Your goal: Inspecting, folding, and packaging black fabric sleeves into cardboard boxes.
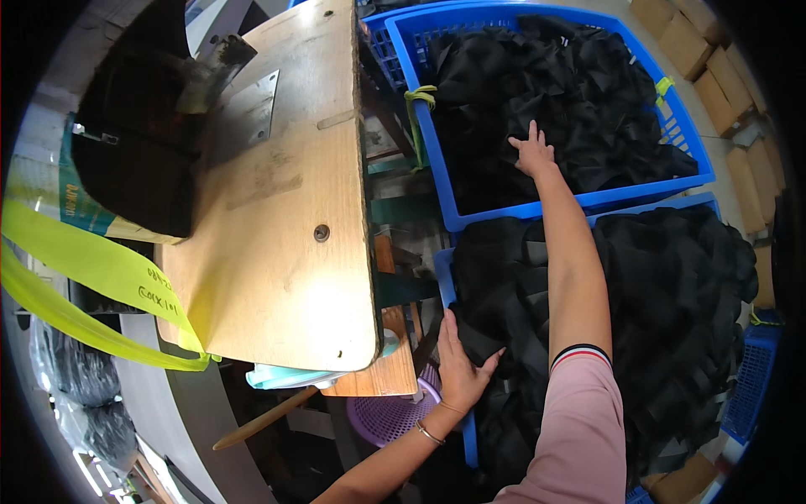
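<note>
My right arm stretches forward over the far blue crate (442,189), which is heaped with black fabric pieces (495,92). Over that heap my right hand (535,154) is open with its fingers spread, and nothing shows in it. Closer to me, a second blue crate (445,281) is piled above its rim with more black fabric pieces (672,294). My left hand (464,374), wearing a bangle at the wrist, rests at the left edge of this pile. Its thumb and fingers are apart, with black fabric between and beneath them.
To the left stands a wooden worktop (285,202) bearing a dark machine (126,143). A yellow-green strap (101,260) hangs off its near corner. Beneath are a purple basket (390,420) and a wooden stool (390,374). Cardboard boxes (718,88) line the right side.
</note>
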Available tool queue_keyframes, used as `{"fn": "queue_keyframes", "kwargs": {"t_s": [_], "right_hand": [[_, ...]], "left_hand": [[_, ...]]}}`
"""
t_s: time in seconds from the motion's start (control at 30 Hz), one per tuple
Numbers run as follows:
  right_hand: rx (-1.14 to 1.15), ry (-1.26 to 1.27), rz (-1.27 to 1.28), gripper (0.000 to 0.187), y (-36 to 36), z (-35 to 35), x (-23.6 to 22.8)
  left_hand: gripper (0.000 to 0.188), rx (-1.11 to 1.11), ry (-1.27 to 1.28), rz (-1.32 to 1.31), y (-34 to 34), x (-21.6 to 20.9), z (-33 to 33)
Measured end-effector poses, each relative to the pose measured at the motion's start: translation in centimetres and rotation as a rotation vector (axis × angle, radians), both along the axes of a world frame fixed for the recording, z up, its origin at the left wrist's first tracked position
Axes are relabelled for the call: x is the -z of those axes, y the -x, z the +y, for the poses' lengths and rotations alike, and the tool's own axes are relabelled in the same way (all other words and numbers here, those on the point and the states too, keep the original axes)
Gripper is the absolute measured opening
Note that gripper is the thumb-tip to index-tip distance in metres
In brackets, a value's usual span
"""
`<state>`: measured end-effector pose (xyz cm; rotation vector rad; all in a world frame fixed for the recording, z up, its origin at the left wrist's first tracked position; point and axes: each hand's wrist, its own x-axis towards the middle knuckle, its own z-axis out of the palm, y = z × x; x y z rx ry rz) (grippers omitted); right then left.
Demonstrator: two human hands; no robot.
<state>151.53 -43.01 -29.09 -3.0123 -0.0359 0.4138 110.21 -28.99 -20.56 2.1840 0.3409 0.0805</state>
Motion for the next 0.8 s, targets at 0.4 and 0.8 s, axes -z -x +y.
{"fn": "queue_keyframes", "kwargs": {"t_s": [0.4,0.8], "right_hand": [[-0.178,0.031,-0.110,0.017,-3.2,-0.5,3.8],[-0.568,0.222,-0.396,0.065,1.0,5.9,-0.2]], "left_hand": [[0.113,0.014,0.025,-0.013,0.2,-0.1,-0.2],[0.116,-0.002,0.023,0.013,0.5,0.2,0.6]]}}
